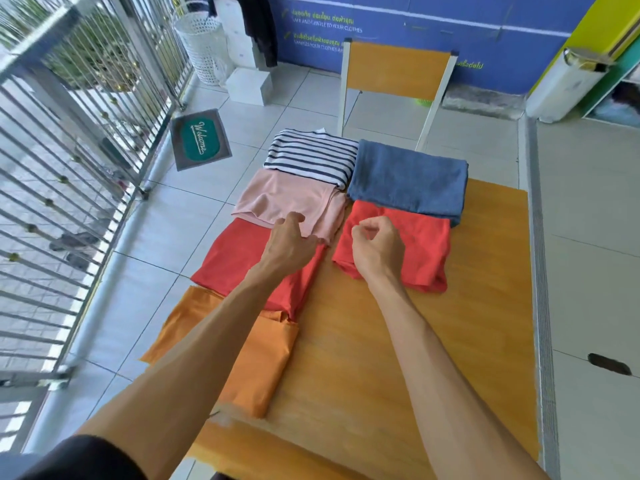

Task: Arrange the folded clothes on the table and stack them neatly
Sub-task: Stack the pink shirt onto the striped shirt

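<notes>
Several folded clothes lie on a wooden table (398,358). Down the left edge run a striped shirt (311,155), a pink garment (284,197), a red garment (239,261) and an orange garment (256,362). To the right lie a blue towel (408,178) and a second red garment (426,244). My left hand (287,247) rests at the pink garment's near edge, fingers curled onto the cloth; a grip is unclear. My right hand (377,249) hovers over the second red garment, fingers loosely curled, holding nothing.
A wooden chair (398,69) stands beyond the table's far end. A metal railing (69,150) runs along the left. A welcome mat (199,138), a white basket (204,43) and a white box (247,85) sit on the tiled floor.
</notes>
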